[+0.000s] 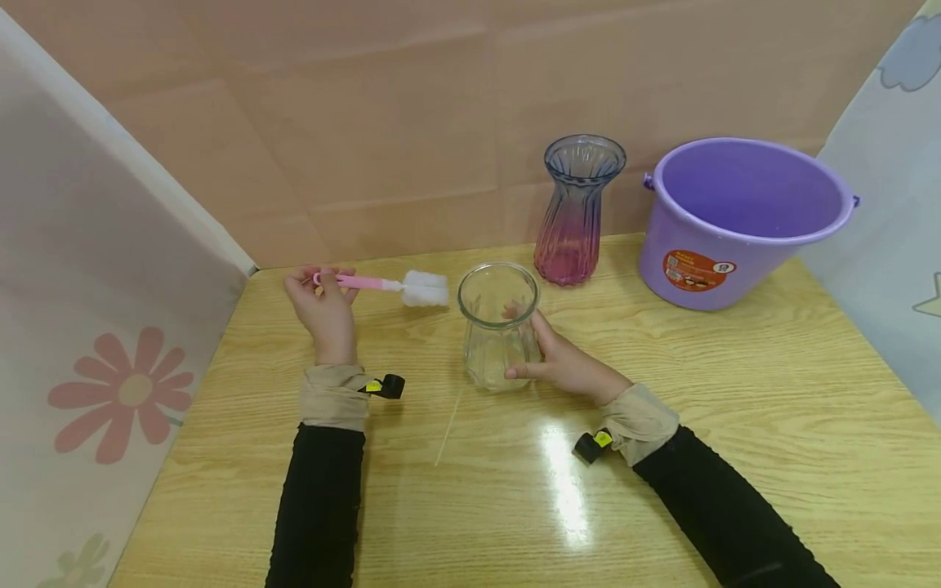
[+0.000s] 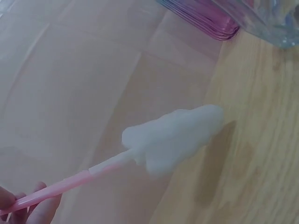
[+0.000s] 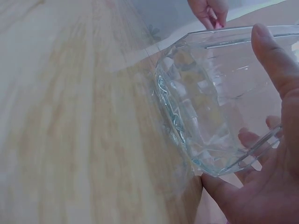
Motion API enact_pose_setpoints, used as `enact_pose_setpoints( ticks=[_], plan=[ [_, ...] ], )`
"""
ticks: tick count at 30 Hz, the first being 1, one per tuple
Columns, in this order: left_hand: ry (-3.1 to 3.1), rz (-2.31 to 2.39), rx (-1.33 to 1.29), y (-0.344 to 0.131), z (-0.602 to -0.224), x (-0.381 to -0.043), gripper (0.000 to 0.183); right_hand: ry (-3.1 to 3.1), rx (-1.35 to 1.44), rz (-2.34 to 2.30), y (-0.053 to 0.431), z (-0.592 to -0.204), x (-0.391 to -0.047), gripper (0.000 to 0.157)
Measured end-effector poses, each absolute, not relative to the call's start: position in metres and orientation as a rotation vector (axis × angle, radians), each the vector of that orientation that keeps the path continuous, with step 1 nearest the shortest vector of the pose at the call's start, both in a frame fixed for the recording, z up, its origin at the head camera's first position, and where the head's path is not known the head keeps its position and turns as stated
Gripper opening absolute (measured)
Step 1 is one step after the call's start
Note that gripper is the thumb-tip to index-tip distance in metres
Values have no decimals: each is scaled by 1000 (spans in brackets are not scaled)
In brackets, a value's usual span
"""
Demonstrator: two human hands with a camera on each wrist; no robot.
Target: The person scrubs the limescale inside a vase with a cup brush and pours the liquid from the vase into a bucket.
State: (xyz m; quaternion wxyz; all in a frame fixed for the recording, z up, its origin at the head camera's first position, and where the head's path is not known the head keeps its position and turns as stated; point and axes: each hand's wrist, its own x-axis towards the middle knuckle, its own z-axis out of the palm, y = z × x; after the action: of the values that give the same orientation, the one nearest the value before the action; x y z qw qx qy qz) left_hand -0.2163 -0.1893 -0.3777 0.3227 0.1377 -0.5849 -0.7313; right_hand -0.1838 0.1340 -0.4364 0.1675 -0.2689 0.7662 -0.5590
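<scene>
My left hand (image 1: 323,310) pinches the pink handle of a bottle brush (image 1: 425,288) by its end. The brush's white sponge head (image 2: 175,137) points right, toward a clear glass vase (image 1: 488,351), and stays outside it. My right hand (image 1: 569,359) grips that vase from its right side, thumb in front and the other fingers round the back, seen through the glass. In the right wrist view the vase's thick base (image 3: 173,116) is close to the tabletop, and the left hand (image 3: 209,10) shows at the top.
Behind the clear vase stands a blue-to-pink glass vase (image 1: 577,216). A purple bucket (image 1: 742,220) with an orange label is at the back right. The wooden table (image 1: 478,506) meets a pinkish backdrop at the rear. A patterned white curtain (image 1: 110,286) flanks the left side.
</scene>
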Motion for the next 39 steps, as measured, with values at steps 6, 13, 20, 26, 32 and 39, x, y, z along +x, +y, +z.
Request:
enact_pose_setpoints(
  ticks=[6,13,20,26,32,39],
  plan=[
    [-1616,-1979,391,-190,-390,-211,6,2181,-777,-1592,134,-437,-184,102],
    [-1831,-2003,392,-206,-400,-199,7,2191,-771,-1586,135,-439,-184,108],
    [-2077,-1948,471,-220,-409,-193,9,2171,-769,-1598,135,-438,-183,109],
    [-2368,-1784,475,-230,-409,-193,19,2168,-776,-1613,134,-439,-184,108],
    [-2683,-1457,399,-240,-409,-189,25,2163,-772,-1613,136,-441,-184,107],
    [-2830,-1233,335,-237,-412,-189,21,2162,-781,-1611,136,-441,-183,107]
  ],
)
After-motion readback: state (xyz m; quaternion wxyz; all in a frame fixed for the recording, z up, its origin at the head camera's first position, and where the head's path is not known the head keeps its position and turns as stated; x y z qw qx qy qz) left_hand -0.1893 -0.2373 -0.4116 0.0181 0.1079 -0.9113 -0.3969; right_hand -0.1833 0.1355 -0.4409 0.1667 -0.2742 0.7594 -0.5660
